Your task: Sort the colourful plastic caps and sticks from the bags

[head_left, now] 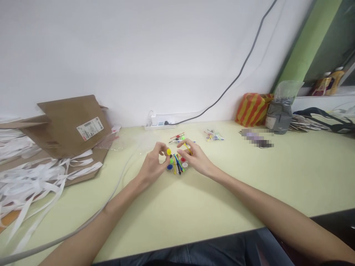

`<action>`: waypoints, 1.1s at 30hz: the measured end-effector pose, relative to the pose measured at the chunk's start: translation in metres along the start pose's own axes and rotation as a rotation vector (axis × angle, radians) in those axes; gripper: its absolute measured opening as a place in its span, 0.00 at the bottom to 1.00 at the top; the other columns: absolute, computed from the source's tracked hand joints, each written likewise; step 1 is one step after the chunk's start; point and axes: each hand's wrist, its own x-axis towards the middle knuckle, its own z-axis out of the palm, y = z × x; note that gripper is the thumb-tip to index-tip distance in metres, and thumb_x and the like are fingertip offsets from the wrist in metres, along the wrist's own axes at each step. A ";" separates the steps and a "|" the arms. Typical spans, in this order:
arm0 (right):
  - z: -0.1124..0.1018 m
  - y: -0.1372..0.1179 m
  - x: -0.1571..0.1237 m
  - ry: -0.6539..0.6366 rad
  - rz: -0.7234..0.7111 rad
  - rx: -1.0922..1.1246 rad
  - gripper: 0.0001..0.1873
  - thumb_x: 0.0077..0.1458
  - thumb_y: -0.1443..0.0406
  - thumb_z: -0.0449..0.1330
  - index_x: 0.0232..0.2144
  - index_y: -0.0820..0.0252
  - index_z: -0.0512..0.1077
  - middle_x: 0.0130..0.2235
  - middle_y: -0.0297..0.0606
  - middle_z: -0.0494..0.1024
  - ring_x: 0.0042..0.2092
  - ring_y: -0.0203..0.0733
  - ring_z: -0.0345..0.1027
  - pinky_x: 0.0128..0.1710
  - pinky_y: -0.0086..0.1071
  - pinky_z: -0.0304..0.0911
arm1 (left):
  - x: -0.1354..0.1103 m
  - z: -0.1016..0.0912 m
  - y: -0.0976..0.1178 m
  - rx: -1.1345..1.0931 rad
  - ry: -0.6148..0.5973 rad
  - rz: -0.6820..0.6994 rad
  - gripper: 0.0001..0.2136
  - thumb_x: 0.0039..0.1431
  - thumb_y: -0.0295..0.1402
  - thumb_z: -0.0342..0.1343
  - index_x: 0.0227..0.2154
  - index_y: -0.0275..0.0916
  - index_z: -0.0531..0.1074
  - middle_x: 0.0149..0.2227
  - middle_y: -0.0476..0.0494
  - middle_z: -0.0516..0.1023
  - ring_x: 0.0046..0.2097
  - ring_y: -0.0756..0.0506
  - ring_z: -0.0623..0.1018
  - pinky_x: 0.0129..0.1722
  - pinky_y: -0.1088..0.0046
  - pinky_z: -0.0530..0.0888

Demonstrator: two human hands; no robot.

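Note:
My left hand (152, 165) pinches a small yellow round cap (168, 152) between thumb and fingertips. My right hand (195, 157) holds a thin yellow plastic stick (189, 149) in its fingertips. Between my hands lies a small heap of coloured plastic sticks and round discs (177, 164), with blue, red, white and green pieces. A smaller group of red and black sticks (176, 138) lies just behind it. Another bundle of coloured sticks (214, 135) lies farther right, beyond my right hand.
The pale yellow-green table (177, 210) ends in a front edge near my lap. At left are a flattened cardboard box (69, 127) and white paper strips (36, 181). A power strip (159, 123), grey cable (83, 221), striped bag (252, 109) and grey bag (279, 112) lie around it.

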 end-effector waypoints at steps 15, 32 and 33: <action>0.001 -0.005 -0.002 0.078 0.077 -0.125 0.12 0.60 0.56 0.53 0.40 0.56 0.66 0.18 0.21 0.55 0.20 0.31 0.48 0.19 0.23 0.48 | 0.007 -0.010 -0.068 0.305 -0.166 -0.053 0.11 0.59 0.39 0.57 0.40 0.42 0.79 0.43 0.42 0.73 0.46 0.41 0.73 0.49 0.62 0.71; -0.006 0.013 0.002 0.174 0.034 -0.227 0.09 0.56 0.64 0.51 0.39 0.56 0.68 0.18 0.24 0.56 0.21 0.35 0.53 0.21 0.26 0.47 | 0.009 -0.024 -0.070 0.287 -0.318 -0.143 0.13 0.56 0.45 0.62 0.39 0.46 0.82 0.38 0.42 0.76 0.43 0.39 0.71 0.43 0.63 0.69; -0.006 0.014 0.002 0.174 0.038 -0.231 0.09 0.56 0.64 0.51 0.39 0.56 0.68 0.18 0.24 0.56 0.21 0.35 0.54 0.21 0.26 0.47 | 0.009 -0.023 -0.071 0.280 -0.318 -0.137 0.13 0.57 0.46 0.61 0.40 0.46 0.82 0.37 0.42 0.76 0.42 0.40 0.71 0.43 0.63 0.68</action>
